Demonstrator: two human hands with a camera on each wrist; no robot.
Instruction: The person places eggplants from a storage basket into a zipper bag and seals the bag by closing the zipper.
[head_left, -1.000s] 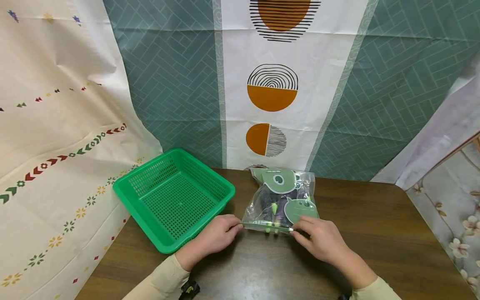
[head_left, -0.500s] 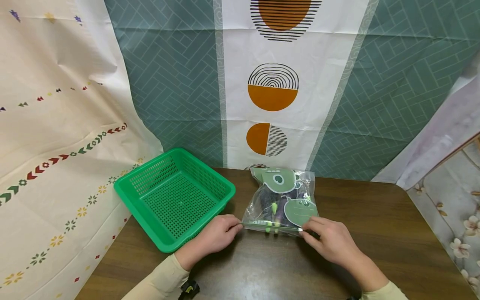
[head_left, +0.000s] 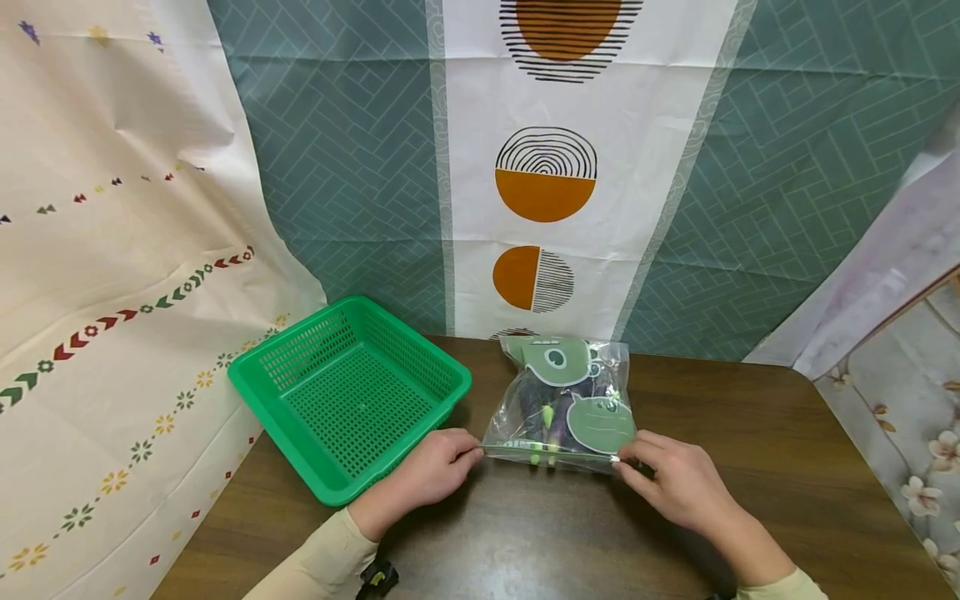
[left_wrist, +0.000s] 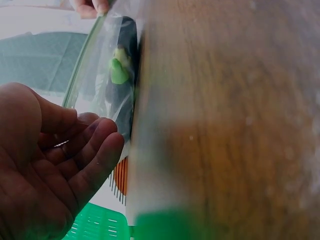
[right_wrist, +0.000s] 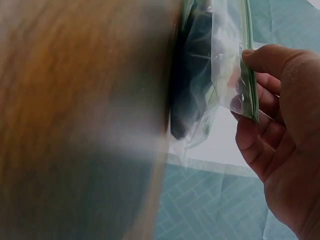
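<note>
A clear zip bag (head_left: 513,421) with green cartoon animal prints lies on the table in the head view. Inside it are dark purple things with light green ends (left_wrist: 119,72), which look like eggplants; the prints and folds partly hide them. My left hand (head_left: 438,467) pinches the left end of the green zip strip (head_left: 547,452) along the bag's near edge. At the strip's right end, my right hand (head_left: 678,483) pinches the edge by a small white slider (head_left: 615,459). In the right wrist view the thumb presses on the green strip (right_wrist: 248,60).
A green plastic basket (head_left: 352,492) with perforated walls stands left of the bag, close to my left forearm. Patterned cloth (head_left: 360,167) hangs behind the brown wooden table (head_left: 525,533) and along its left side.
My right hand has slid to the right along the zip strip with the white slider, reaching the bag's right corner. The left hand stays at the left end, and the bag barely moves.
</note>
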